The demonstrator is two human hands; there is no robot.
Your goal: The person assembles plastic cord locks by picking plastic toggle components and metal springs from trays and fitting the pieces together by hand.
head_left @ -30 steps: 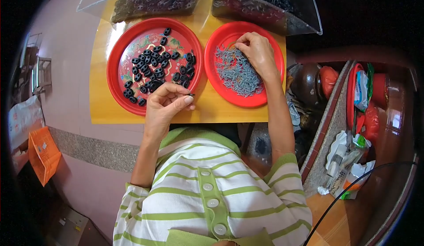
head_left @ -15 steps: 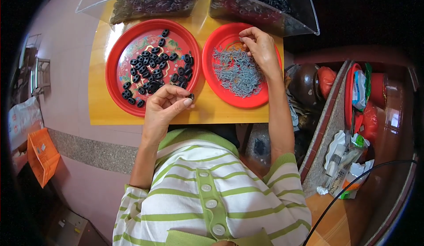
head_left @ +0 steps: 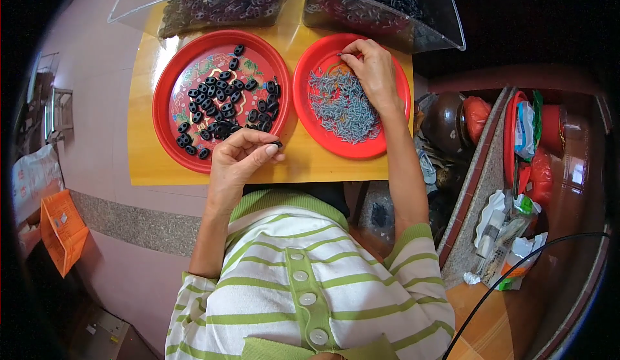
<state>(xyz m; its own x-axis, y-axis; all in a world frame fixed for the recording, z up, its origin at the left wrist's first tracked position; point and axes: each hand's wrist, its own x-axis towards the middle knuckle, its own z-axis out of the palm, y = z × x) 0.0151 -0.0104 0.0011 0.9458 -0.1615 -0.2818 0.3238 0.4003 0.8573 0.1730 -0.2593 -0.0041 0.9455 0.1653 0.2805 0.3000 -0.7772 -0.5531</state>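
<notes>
Between the thumb and forefinger of my left hand (head_left: 242, 158) is a small black plastic piece (head_left: 278, 143), held at the table's front edge. Beside it lies a red round tray (head_left: 165, 130) with a printed floral bottom, scattered with two-holed black pieces (head_left: 228, 110). My right hand (head_left: 373, 75) is over the far side of a second red tray (head_left: 310, 134), which holds a heap of small grey screws (head_left: 349, 111). Its thumb and forefinger pinch a tiny dark screw (head_left: 340, 54), only partly visible.
Two clear plastic bins (head_left: 226, 12) full of black pieces stand along the far side of the yellow table (head_left: 145, 159). To the right, a ledge (head_left: 475, 185) carries bags and packets beside a dark jar (head_left: 450, 121). A black cable (head_left: 516, 266) crosses the lower right.
My right hand has shifted slightly left, its fingertips now pinching a screw above the tray's far part. My left hand stays nearly still with its black piece.
</notes>
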